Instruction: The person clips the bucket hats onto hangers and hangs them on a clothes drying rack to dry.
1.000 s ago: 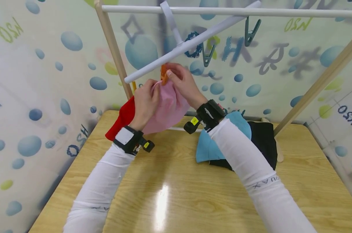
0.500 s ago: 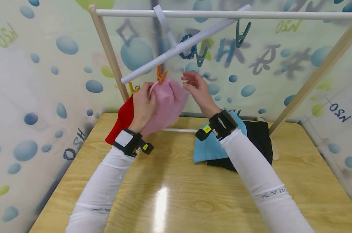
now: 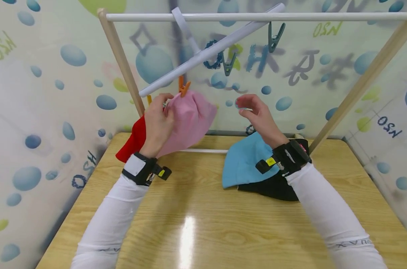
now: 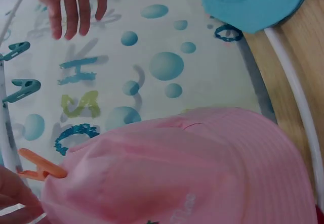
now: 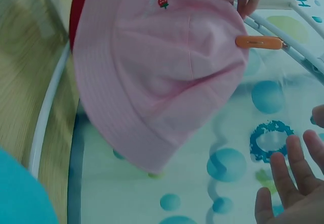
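A pink bucket hat [image 3: 191, 119] hangs by an orange clothespin [image 3: 184, 87] from the lower left end of a tilted white hanger [image 3: 211, 52]. A small strawberry motif [image 5: 163, 2] shows on the hat in the right wrist view. My left hand [image 3: 157, 123] is at the hat's left edge, thumb and fingers apart and loosely bent. Behind that hand hangs a red hat [image 3: 134, 140], partly hidden, with a yellow clothespin [image 3: 149, 99] just above it. My right hand [image 3: 262, 117] is in the air right of the pink hat, fingers loosely bent, holding nothing.
Two green clothespins [image 3: 228, 63] hang from the hanger's right half. The hanger hooks over a white rail [image 3: 324, 16] between wooden posts [image 3: 368, 74]. A light blue hat [image 3: 243, 160] lies over a black one [image 3: 274, 188] on the wooden table [image 3: 210, 231].
My right hand has come off the orange clothespin and moved right. The left fingers have loosened from the pink hat's edge and shifted slightly left. The hat stays hanging in the clothespin.
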Motion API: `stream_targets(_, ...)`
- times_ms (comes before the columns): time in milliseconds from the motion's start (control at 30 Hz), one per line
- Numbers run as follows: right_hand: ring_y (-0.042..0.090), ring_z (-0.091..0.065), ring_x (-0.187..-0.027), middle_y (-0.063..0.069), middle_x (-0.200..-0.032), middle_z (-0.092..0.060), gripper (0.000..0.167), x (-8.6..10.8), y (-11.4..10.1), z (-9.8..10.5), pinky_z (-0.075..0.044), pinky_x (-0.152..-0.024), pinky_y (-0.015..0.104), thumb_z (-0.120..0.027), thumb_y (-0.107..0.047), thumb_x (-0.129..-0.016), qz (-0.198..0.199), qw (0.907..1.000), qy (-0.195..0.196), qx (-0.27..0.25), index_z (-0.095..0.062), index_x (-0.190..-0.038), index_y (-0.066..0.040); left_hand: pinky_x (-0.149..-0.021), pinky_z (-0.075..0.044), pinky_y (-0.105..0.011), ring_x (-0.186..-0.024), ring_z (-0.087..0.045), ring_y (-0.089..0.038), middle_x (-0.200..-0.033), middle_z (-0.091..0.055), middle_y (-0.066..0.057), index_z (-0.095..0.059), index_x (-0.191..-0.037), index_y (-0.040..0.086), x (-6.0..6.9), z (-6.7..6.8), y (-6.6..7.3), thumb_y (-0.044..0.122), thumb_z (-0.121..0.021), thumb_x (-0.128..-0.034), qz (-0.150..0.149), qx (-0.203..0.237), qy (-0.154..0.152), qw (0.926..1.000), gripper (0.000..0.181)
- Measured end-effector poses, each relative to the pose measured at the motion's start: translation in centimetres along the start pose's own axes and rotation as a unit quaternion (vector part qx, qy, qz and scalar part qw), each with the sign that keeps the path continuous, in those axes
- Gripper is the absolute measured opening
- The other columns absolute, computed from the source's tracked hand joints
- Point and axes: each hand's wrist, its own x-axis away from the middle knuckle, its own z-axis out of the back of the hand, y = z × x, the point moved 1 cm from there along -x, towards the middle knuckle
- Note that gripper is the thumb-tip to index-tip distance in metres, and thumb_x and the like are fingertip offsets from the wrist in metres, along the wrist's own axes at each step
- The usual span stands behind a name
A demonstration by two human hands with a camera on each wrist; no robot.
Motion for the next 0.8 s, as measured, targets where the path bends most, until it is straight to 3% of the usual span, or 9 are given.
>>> stream_targets(167, 0.023, -0.045, -0.115, 0.014, -0.121, -0.051, 0.033, 1.5, -0.2, 2.1, -0.038, -0.097, 0.029, -0.048, 0.000, -0.098, 0.001, 0.9998, -0.005, 0.021, -0.042, -0.129, 0.010, -0.084, -0.051, -0.043, -0.095, -0.056, -0.032, -0.114, -0.064, -0.018, -0.061, -0.114, -0.006, 0.1, 0.5, 0.7, -0.004, -0.061, -0.0907, -0.023, 0.001, 0.010, 0.9997, 0.024)
stream_targets(467, 0.021, -0.047, -0.112, 0.017, -0.122, -0.051, 0.033, 2.9, 1.0, 4.2, -0.040, -0.094, 0.024, -0.049, 0.000, -0.097, 0.004, 0.9986, -0.006, 0.053, -0.043, -0.128, 0.011, -0.098, -0.045, -0.040, -0.104, -0.059, -0.032, -0.113, -0.065, -0.020, -0.061, -0.112, -0.008, 0.9, -0.4, 1.7, -0.009, -0.059, -0.0888, -0.057, 0.004, -0.007, 0.9984, 0.024)
stream_targets(667, 0.018, -0.049, -0.111, 0.008, -0.119, -0.055, 0.033, 4.1, 1.6, 5.8, -0.040, -0.092, 0.022, -0.049, -0.003, -0.098, -0.007, 0.9984, 0.018, 0.053, -0.044, -0.128, 0.011, -0.083, -0.051, -0.042, -0.084, -0.057, -0.033, -0.102, -0.065, -0.022, -0.060, -0.107, -0.009, 1.4, -1.6, 1.7, -0.014, -0.056, -0.0857, -0.097, 0.006, -0.017, 0.9951, 0.023)
stream_targets(800, 0.018, -0.048, -0.112, 0.003, -0.118, -0.056, 0.030, 4.9, 1.5, 7.2, -0.040, -0.093, 0.022, -0.049, -0.006, -0.099, -0.005, 0.9987, 0.034, 0.038, -0.049, -0.127, 0.003, -0.074, -0.051, -0.043, -0.077, -0.055, -0.035, -0.096, -0.065, -0.022, -0.059, -0.104, -0.009, 1.9, -2.3, 1.6, -0.015, -0.057, -0.0838, -0.119, 0.009, -0.019, 0.9927, 0.021)
